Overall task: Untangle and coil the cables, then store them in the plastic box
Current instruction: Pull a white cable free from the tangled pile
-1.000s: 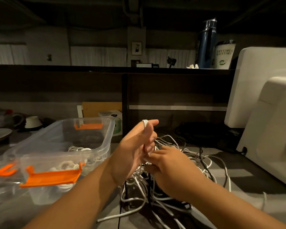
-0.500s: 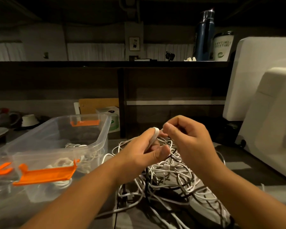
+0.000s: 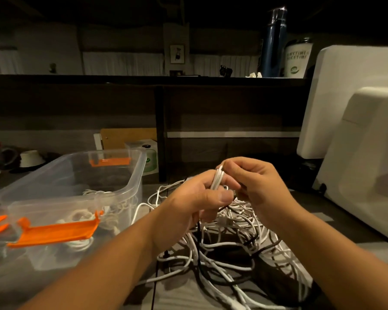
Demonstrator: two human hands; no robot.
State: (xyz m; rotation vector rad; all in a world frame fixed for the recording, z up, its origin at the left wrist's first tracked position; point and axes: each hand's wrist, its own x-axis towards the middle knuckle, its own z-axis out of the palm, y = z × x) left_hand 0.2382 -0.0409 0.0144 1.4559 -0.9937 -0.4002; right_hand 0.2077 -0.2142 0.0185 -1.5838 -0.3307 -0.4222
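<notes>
Two hands share one thin white cable coil (image 3: 217, 178). My left hand (image 3: 189, 201) grips its loops so none spring apart; my right hand (image 3: 255, 184) pinches the top, guiding it.

Dim warm light; murky background; wide-angle bending at edges

The plastic box (image 3: 133, 175) is clear, glossy and smooth, its walls catching soft highlights, while its orange latches (image 3: 58, 231) are opaque plastic with a duller sheen. The white cables (image 3: 244, 222) have a smooth, faintly shiny sheath and lie on a table (image 3: 179, 297) of matt grey, wood-grained board. On the shelf the blue flask (image 3: 272, 52) looks like glossy metal, and the white monitor back (image 3: 345, 90) is matt plastic.
</notes>
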